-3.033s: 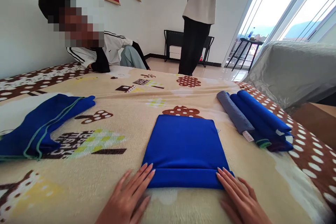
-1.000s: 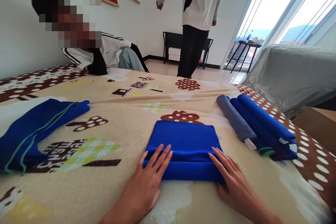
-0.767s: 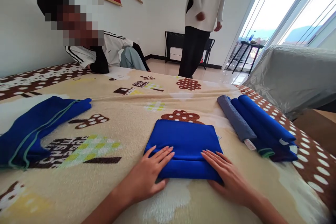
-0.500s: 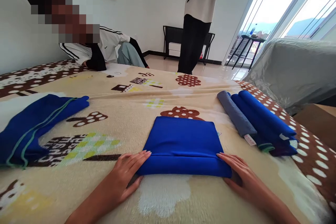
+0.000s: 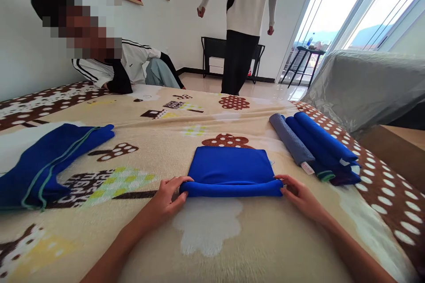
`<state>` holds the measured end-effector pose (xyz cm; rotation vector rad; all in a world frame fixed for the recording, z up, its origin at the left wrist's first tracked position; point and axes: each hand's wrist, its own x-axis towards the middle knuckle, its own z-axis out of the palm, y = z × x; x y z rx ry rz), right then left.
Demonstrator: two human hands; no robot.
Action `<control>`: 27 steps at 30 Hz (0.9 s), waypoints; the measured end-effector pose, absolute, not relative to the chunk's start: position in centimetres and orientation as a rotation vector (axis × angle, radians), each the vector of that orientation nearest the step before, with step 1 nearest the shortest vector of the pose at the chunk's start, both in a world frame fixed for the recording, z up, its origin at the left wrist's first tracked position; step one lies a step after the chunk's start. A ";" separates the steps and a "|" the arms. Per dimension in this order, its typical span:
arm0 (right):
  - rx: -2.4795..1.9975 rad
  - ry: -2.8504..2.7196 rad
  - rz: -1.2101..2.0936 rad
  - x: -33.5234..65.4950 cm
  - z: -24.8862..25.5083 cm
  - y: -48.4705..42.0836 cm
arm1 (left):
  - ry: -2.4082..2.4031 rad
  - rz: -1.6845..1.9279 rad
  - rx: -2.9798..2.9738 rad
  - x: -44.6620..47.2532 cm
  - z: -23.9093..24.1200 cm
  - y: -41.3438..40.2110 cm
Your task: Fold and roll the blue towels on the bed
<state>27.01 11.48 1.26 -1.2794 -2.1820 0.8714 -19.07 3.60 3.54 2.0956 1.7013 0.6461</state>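
Gripping the rolled near edge of the bright blue microfibre cloth: left hand curled round its left end, right hand round its right end, equally near. Roll's long axis runs left-right; flat remainder lies beyond, far side. Cloth sits mid-bed on beige patterned fleece blanket; rolled blue and grey towels far right.

I see both of my hands bare, the left hand and the right hand, each with slim fingers. Both forearms are bare as well, from the wrist down to the bottom edge of the view, so I cannot tell what is worn above them.
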 end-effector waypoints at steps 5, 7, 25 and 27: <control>-1.222 -2.414 0.623 26.7 1.8 10.7 | 1.709 0.676 2.074 -19.0 3.6 3.4; -1.245 -2.478 0.503 26.7 1.7 10.3 | 1.674 0.664 2.082 -19.2 3.3 3.2; -1.341 -2.547 0.140 26.8 2.7 7.0 | 1.943 0.459 2.199 -18.2 3.9 -0.2; -1.467 -2.417 -0.164 25.6 1.7 7.1 | 2.199 0.501 2.303 -16.7 3.8 0.3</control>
